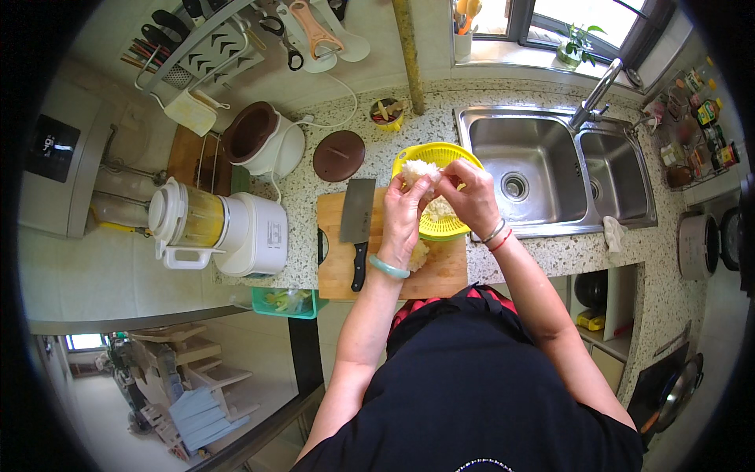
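Note:
My left hand (404,212) grips a frilly, pale clump of white fungus (420,170) between thumb and fingers, above a yellow colander (450,152). Close beside it, my right hand (475,197) pinches at the clump's edge with bent fingers. Small pale pieces (439,209) lie inside the colander. More yellowish-white fungus (418,256) rests on the wooden cutting board (336,275), partly hidden by my left wrist. A cleaver (359,211) lies on the board left of my left hand, its black handle toward me.
Right of the colander is a double steel sink (519,157) with a faucet (595,94). On the left stand a white blender (236,232), a slow cooker (271,145) and its brown lid (339,156). A small yellow bowl (387,118) sits behind. A green bin (285,302) hangs at the counter's front.

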Demonstrator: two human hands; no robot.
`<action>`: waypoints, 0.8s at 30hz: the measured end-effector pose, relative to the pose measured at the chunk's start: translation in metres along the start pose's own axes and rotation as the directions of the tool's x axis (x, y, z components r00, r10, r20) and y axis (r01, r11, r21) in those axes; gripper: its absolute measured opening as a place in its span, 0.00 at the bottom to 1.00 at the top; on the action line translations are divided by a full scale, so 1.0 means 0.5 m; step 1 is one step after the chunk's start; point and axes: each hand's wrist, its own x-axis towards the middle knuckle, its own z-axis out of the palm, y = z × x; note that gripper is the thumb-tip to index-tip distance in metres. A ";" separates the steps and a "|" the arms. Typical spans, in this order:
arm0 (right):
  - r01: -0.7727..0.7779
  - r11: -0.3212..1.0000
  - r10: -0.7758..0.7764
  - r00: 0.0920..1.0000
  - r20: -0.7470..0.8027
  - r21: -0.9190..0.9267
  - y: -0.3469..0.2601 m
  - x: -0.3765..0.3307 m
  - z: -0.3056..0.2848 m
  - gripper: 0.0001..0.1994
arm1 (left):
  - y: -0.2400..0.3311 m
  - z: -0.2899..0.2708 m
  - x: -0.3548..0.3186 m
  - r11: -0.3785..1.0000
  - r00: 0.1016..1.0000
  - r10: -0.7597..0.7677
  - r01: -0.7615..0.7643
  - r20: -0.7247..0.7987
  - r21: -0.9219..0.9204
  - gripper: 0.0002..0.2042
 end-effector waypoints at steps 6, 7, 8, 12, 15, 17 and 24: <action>-0.387 0.817 0.363 0.921 0.139 0.428 0.026 0.003 -0.015 0.08 | -0.002 -0.016 0.005 0.999 1.000 -0.011 0.012 0.016 -0.034 0.14; -0.386 0.826 0.362 0.922 0.139 0.410 0.026 0.004 -0.018 0.08 | -0.002 -0.016 0.005 1.000 1.000 -0.003 0.003 0.003 -0.028 0.14; -0.385 0.836 0.360 0.922 0.139 0.392 0.025 0.005 -0.020 0.08 | -0.002 -0.016 0.005 1.000 1.000 0.005 -0.006 -0.011 -0.022 0.14; 0.066 0.984 -0.065 0.998 0.011 -0.166 0.033 0.006 -0.013 0.08 | -0.005 -0.011 0.006 0.997 0.997 0.068 -0.066 -0.036 0.048 0.14; -0.015 0.993 0.010 0.999 -0.042 -0.119 0.019 0.002 -0.013 0.08 | -0.005 -0.002 0.007 0.984 0.988 0.134 -0.124 -0.071 0.131 0.14; -0.121 0.992 0.123 0.991 -0.045 0.027 0.008 0.003 -0.014 0.08 | -0.007 -0.004 0.011 0.962 0.979 0.188 -0.168 -0.075 0.217 0.14; -0.094 0.995 0.091 0.994 0.053 0.045 -0.017 0.006 -0.014 0.08 | -0.014 0.004 0.007 0.878 0.939 0.342 -0.302 -0.043 0.372 0.15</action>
